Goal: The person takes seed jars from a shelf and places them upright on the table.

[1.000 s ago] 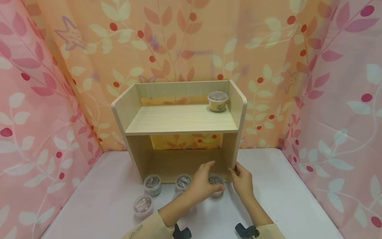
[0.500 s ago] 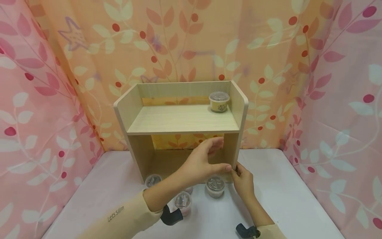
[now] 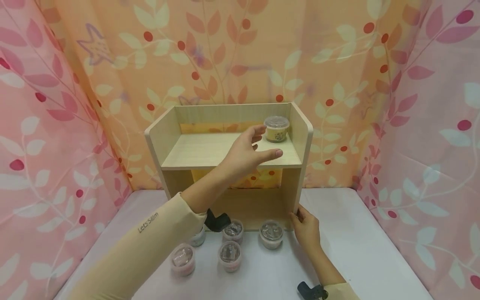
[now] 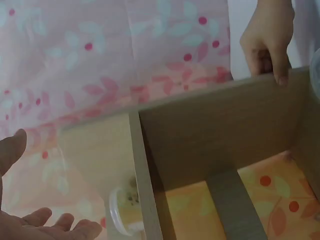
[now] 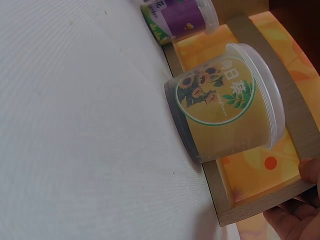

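A small wooden two-tier shelf (image 3: 232, 167) stands on the white table. On its upper board, at the right end, sits a yellow lidded plastic tub (image 3: 276, 130). My left hand (image 3: 245, 150) reaches over that board with thumb and fingers spread, just left of the tub and holding nothing. In the left wrist view the tub (image 4: 127, 212) lies beyond the spread fingers (image 4: 85, 229). Low on the right side panel, my right hand (image 3: 308, 228) pinches the front edge between thumb and fingers. Close to it is a tub with a sunflower label (image 5: 225, 97).
Several more lidded tubs stand before the shelf, among them a pinkish one (image 3: 183, 259), a middle one (image 3: 230, 255) and a purple-labelled one (image 5: 182, 20). My left forearm partly covers one at the left. Patterned curtains (image 3: 330, 62) enclose the table (image 3: 360, 250) at the back and sides.
My left hand has risen from over the front tubs, past the lower compartment, to the upper board beside the yellow tub. The right hand keeps its hold on the side panel.
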`<action>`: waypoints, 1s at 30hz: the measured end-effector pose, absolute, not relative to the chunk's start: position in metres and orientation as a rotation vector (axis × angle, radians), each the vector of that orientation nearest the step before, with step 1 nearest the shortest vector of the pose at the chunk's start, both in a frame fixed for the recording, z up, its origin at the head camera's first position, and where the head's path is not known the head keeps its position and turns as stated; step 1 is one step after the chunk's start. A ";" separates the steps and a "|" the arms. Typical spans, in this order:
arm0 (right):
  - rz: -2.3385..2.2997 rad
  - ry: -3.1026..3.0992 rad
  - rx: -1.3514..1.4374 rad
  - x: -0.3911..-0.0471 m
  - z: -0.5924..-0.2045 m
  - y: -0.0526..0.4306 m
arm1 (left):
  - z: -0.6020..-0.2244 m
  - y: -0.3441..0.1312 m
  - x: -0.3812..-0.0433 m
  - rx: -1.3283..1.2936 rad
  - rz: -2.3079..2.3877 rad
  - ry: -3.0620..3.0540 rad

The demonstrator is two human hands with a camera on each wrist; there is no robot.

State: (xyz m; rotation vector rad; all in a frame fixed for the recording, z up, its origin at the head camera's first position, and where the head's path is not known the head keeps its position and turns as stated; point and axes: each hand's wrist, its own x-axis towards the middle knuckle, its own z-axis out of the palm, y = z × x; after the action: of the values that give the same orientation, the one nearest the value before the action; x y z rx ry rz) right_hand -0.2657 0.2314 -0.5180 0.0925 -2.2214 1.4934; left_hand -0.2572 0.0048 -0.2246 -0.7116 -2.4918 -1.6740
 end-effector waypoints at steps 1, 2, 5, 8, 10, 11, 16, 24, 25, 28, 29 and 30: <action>1.489 -2.223 0.081 -0.265 -0.517 0.231 | -0.224 0.007 -0.264 -0.681 -1.678 -2.501; 1.485 -2.225 0.073 -0.265 -0.517 0.231 | -0.224 0.009 -0.272 -0.649 -1.686 -2.509; 1.483 -2.223 0.065 -0.264 -0.516 0.231 | -0.227 0.016 -0.293 -0.556 -1.724 -2.502; 1.486 -2.221 0.069 -0.265 -0.516 0.231 | -0.231 0.022 -0.313 -0.476 -1.770 -2.490; 1.495 -2.221 0.070 -0.265 -0.516 0.231 | -0.233 0.025 -0.325 -0.423 -1.790 -2.486; 1.501 -2.223 0.066 -0.265 -0.516 0.230 | -0.233 0.026 -0.331 -0.394 -1.796 -2.489; 1.520 -2.206 0.062 -0.265 -0.516 0.230 | -0.234 0.035 -0.354 -0.319 -1.788 -2.516; 1.494 -2.210 0.054 -0.266 -0.516 0.229 | -0.239 0.050 -0.376 -0.340 -1.821 -2.520; 1.496 -2.213 0.053 -0.266 -0.516 0.229 | -0.240 0.052 -0.378 -0.342 -1.818 -2.516; 1.502 -2.217 0.053 -0.266 -0.516 0.229 | -0.241 0.057 -0.383 -0.351 -1.800 -2.493; 1.501 -2.215 0.055 -0.266 -0.516 0.229 | -0.242 0.058 -0.384 -0.356 -1.785 -2.487; 1.505 -2.209 0.056 -0.266 -0.515 0.230 | -0.242 0.060 -0.385 -0.360 -1.766 -2.480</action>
State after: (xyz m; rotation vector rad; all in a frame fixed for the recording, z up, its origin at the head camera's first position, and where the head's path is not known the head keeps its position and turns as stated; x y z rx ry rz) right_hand -0.2655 0.2298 -0.5154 0.0555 -2.2093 1.5045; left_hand -0.3854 0.0599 -0.2417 -0.3601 -2.4802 -1.7656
